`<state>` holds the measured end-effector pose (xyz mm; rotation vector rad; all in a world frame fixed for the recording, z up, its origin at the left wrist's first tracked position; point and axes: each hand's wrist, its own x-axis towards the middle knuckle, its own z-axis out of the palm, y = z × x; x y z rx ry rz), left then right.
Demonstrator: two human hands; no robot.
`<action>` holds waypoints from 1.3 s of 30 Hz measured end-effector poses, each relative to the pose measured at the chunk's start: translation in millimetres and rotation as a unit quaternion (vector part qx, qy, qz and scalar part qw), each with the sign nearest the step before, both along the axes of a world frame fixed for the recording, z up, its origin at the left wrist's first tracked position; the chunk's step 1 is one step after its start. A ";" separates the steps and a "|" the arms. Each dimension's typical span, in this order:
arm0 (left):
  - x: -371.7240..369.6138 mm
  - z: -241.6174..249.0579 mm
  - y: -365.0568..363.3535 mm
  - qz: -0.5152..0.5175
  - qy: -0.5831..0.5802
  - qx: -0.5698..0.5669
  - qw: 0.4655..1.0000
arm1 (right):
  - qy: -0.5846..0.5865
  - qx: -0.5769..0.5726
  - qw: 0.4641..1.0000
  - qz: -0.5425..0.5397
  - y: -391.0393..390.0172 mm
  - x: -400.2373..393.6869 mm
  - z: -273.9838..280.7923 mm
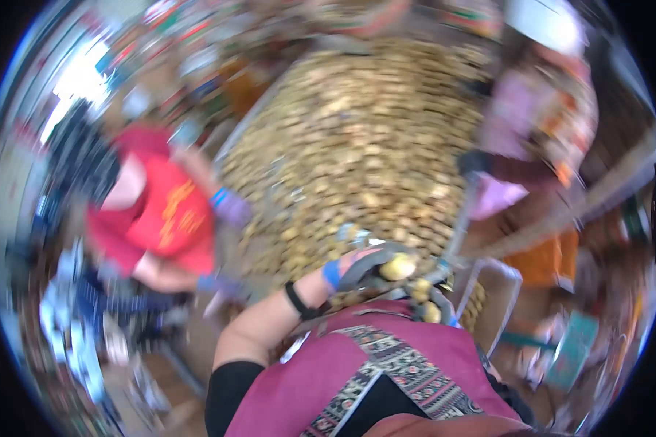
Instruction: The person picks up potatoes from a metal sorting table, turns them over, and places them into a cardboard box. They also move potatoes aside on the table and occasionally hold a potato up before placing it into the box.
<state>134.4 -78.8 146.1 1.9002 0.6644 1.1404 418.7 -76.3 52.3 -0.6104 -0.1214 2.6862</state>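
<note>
A large heap of yellow-brown potatoes fills a wide metal-edged table in front of me. My left hand, in a grey glove with a blue cuff, reaches across to the heap's near edge and is closed on a pale yellow potato. Close to my body on the right, my right hand, also gloved, is partly hidden and closed around a potato. Another potato lies between the two hands. Motion blur softens the fingers.
A co-worker in a red apron leans over the left side with purple gloves. Another person in pink stands at the right side. A pale-rimmed container holds potatoes at the right, near an orange crate and a green object.
</note>
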 end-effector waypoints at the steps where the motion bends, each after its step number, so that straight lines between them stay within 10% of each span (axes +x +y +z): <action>1: -11.8 14.4 -17.7 -0.034 -0.205 -0.328 0.921 | -0.017 -0.032 0.999 0.005 4.9 -5.1 -12.1; 2: -20.5 45.9 -31.3 -0.032 -0.271 -0.471 0.839 | 0.001 -0.030 0.999 0.022 9.0 -17.7 -2.9; 5: -51.7 77.3 -72.1 0.084 -0.174 -0.447 0.874 | 0.107 -0.118 0.980 0.117 31.0 -56.6 4.4; 10: -78.8 109.1 -181.8 0.419 -0.005 -0.192 0.888 | 0.061 -0.001 0.974 0.216 38.4 -136.3 8.8; 18: -8.3 112.1 -394.8 0.929 0.162 0.136 0.303 | -0.090 0.424 0.879 0.200 -1.7 -198.5 17.5; 22: 22.6 103.1 -458.6 0.936 0.276 0.210 0.062 | 0.001 0.067 0.936 0.346 20.1 -215.1 5.8; 26: 35.1 86.4 -505.8 0.937 0.346 -0.030 -0.045 | -0.081 0.309 0.901 0.294 8.4 -219.4 29.5; 27: 27.5 70.2 -523.0 0.929 0.339 -0.130 -0.073 | -0.041 0.640 0.720 0.265 8.4 -216.4 32.9; 28: 24.1 29.1 -560.9 0.933 0.221 -0.266 -0.102 | -0.052 0.598 0.759 0.250 6.0 -214.4 35.2; 32: 5.0 37.5 -510.4 0.993 0.057 -0.011 0.099 | -0.139 0.834 0.511 0.154 11.4 -208.4 51.9; 34: -2.2 63.4 -435.6 0.966 0.156 -0.015 0.204 | -0.145 0.777 0.592 0.159 20.9 -200.2 25.1; 36: -12.4 101.9 -364.3 0.891 0.260 -0.070 0.365 | -0.183 0.808 0.534 0.167 30.3 -189.9 25.5; 39: -30.7 124.9 -314.2 0.821 0.294 -0.082 0.483 | -0.160 0.763 0.602 0.173 55.3 -167.3 -18.4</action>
